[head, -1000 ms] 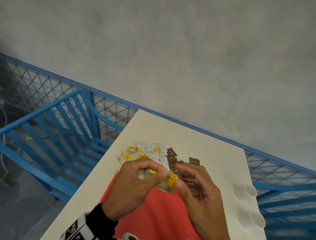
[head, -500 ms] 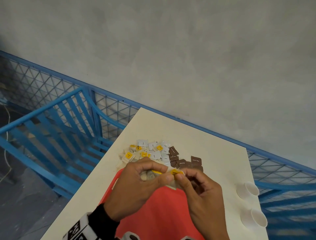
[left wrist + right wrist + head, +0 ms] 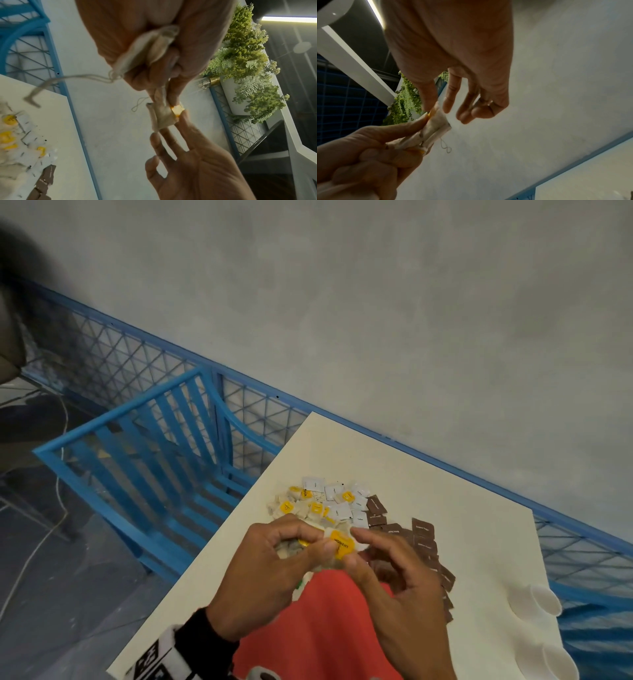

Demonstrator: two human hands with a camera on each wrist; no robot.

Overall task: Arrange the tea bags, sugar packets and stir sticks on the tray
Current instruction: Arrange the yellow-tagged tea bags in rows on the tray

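Observation:
Both hands hover over the far edge of the red tray (image 3: 325,631). My left hand (image 3: 320,542) grips a bundle of tea bags (image 3: 154,44) in its palm and pinches one more tea bag (image 3: 163,117) at its fingertips. My right hand (image 3: 356,545) pinches the yellow tag (image 3: 342,546) of that same tea bag between thumb and forefinger, its other fingers loosely spread (image 3: 465,115). A string loop hangs under the bag (image 3: 446,147). On the table beyond lie mixed tea bags and white sugar packets (image 3: 329,503) and brown packets (image 3: 423,537). I see no stir sticks.
The cream table (image 3: 445,484) ends close to a blue mesh railing (image 3: 565,546) and a grey wall. Two white paper cups (image 3: 539,599) (image 3: 558,662) stand near the right edge. A blue slatted chair (image 3: 147,460) is left of the table.
The yellow tag, edge-on half a second ago, now lies face up between the two hands. My right fingers have spread a little. Both hands stay over the tray's far edge.

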